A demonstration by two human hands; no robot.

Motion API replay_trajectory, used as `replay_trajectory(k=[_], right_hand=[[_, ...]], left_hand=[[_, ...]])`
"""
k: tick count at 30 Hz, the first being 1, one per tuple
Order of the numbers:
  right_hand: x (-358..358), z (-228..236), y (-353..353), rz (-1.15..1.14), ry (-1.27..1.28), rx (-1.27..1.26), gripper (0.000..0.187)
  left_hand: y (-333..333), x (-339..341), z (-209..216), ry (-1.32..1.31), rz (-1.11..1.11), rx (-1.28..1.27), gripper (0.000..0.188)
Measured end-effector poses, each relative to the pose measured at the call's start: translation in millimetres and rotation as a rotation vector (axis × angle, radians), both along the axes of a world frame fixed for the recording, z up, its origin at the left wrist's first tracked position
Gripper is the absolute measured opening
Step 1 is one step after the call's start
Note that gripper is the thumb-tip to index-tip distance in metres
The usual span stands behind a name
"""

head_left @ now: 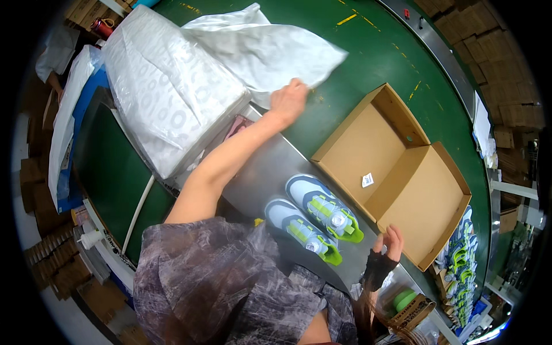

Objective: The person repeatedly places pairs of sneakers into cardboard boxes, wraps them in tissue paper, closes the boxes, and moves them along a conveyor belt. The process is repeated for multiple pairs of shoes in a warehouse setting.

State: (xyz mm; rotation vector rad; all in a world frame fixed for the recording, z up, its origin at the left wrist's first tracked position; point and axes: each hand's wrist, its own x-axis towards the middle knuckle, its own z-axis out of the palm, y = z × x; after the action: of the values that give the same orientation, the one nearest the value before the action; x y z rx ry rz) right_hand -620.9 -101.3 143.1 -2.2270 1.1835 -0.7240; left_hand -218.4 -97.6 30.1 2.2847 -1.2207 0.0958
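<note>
My left hand (289, 102) is closed at the near edge of a white sheet of tissue paper (282, 52), which spreads loosely above the green surface. Left of it stands a tall stack of printed white tissue paper (172, 98) in clear plastic. My right hand (392, 242), in a black wrist covering, is beside the near edge of an open brown cardboard shoebox (397, 172); its fingers are apart and slightly bent. A small white label (367, 180) lies inside the box. Two light blue sneakers with lime-green parts (322, 207) (299, 227) stand side by side on the metal ledge before me.
More blue and green shoes (460, 264) sit in a row at the far right. A green round object (405, 300) is by my right forearm. The green work surface (368, 52) is bordered by a metal rail (443, 57). Another person's arm (56, 83) shows at far left.
</note>
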Motion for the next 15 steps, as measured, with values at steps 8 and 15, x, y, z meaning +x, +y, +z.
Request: replay_trajectory(k=[8,15], right_hand=[[67,32,13,0.165,-0.525,0.457,0.074],[-32,-12,-9,-0.390,-0.692,0.307,0.047]], left_hand=[[4,-183,172,0.002,-0.943,-0.366,0.016],[-12,-257,212,0.261,-1.180,-0.392,0.016]])
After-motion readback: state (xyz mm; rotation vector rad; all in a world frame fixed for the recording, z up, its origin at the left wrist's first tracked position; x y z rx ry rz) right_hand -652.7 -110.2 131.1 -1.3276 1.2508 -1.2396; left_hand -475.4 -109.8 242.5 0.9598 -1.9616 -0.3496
